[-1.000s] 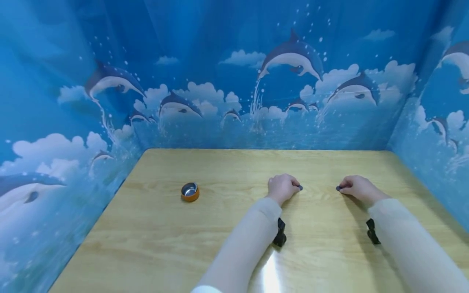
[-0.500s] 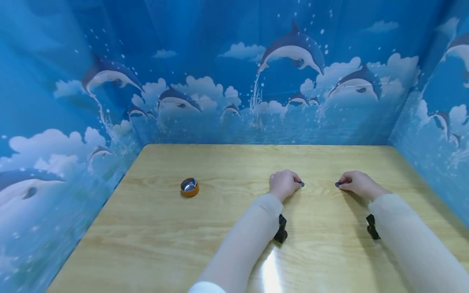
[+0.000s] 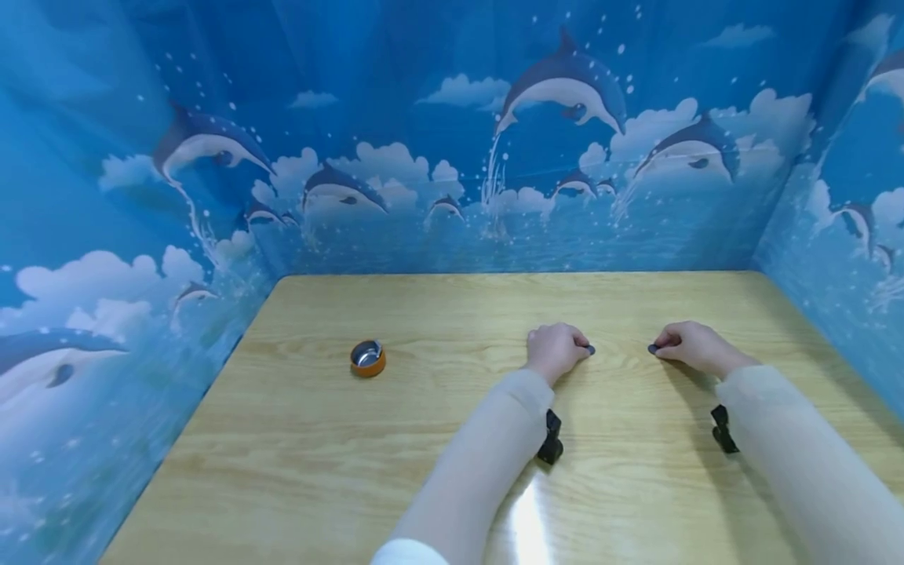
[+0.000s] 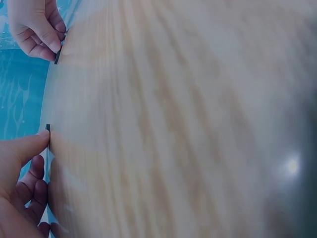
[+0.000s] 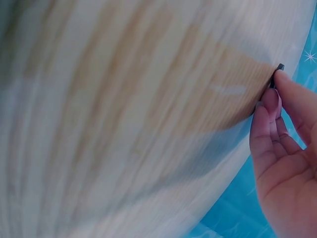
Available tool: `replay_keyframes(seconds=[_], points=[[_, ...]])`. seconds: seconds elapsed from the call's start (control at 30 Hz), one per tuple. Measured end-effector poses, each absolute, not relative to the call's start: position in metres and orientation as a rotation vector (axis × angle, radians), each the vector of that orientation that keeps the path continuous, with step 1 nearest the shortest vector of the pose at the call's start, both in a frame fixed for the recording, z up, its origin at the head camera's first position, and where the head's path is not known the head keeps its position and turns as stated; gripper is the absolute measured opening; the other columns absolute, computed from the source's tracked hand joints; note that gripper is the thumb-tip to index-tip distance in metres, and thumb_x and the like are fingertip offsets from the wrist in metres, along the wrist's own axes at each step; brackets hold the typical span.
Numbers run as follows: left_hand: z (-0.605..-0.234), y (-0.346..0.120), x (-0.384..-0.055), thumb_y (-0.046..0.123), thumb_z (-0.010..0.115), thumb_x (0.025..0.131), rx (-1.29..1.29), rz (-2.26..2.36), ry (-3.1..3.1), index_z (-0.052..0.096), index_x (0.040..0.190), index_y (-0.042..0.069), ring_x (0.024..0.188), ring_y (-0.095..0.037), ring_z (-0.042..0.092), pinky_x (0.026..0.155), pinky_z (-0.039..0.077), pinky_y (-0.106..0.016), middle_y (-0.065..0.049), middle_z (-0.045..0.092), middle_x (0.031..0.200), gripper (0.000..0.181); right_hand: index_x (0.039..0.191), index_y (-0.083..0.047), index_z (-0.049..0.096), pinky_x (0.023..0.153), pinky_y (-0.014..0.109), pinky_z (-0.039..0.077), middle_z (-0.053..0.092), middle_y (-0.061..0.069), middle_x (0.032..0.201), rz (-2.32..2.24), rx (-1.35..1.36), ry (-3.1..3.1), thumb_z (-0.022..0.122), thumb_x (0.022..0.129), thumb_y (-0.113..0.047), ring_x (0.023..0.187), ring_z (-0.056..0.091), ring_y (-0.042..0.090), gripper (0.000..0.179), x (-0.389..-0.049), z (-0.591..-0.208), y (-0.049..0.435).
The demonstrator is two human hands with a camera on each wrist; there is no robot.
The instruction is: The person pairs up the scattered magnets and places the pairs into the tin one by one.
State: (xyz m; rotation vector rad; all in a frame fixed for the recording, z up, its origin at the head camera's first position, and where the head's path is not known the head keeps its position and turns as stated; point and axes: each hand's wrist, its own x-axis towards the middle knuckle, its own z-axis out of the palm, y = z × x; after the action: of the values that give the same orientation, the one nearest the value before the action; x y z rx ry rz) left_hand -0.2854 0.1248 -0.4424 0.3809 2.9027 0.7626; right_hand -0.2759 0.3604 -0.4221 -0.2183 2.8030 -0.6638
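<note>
In the head view my left hand (image 3: 554, 349) is low over the table, holding a small dark round disc (image 3: 590, 350) at the tips of its thumb and fingers. My right hand (image 3: 695, 347) faces it from the right and pinches a second small dark disc (image 3: 653, 349) close over the wood. A short stretch of bare wood separates the two discs. The left wrist view shows the left thumb at the thin edge of one disc (image 4: 48, 127), the other fingers curled below. In the right wrist view a disc (image 5: 280, 68) pokes out past the right thumb tip.
A small orange bowl (image 3: 368, 370) with a shiny metal inside stands on the wooden table (image 3: 318, 455) to the left. Blue dolphin-print curtains (image 3: 424, 188) enclose the table at the back and sides. Black wrist cameras (image 3: 551, 438) hang below the sleeves.
My left hand has slid slightly right with its disc, so the gap between the two discs is narrower. The right hand stays nearly in place. The head view has tilted a little.
</note>
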Motion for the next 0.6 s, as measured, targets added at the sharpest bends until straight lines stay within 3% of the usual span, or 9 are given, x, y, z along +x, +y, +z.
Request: replay_keyframes(seconds=[0.6], points=[[-0.445,0.148,-0.279,0.035,0.069,0.084,0.412,0.760,2.899,0.073,0.089,0.033,0.089,-0.006,0.055,0.094,0.032,-0.032,0.021,0.064,0.086,0.007,0.092,0.001,0.064,0.075,0.047,0.044,0.063,0.014,0.091,-0.707,-0.230,2.772,0.063,0.088,-0.011,0.085,0.057,0.028,0.012,-0.275,-0.425,0.359]])
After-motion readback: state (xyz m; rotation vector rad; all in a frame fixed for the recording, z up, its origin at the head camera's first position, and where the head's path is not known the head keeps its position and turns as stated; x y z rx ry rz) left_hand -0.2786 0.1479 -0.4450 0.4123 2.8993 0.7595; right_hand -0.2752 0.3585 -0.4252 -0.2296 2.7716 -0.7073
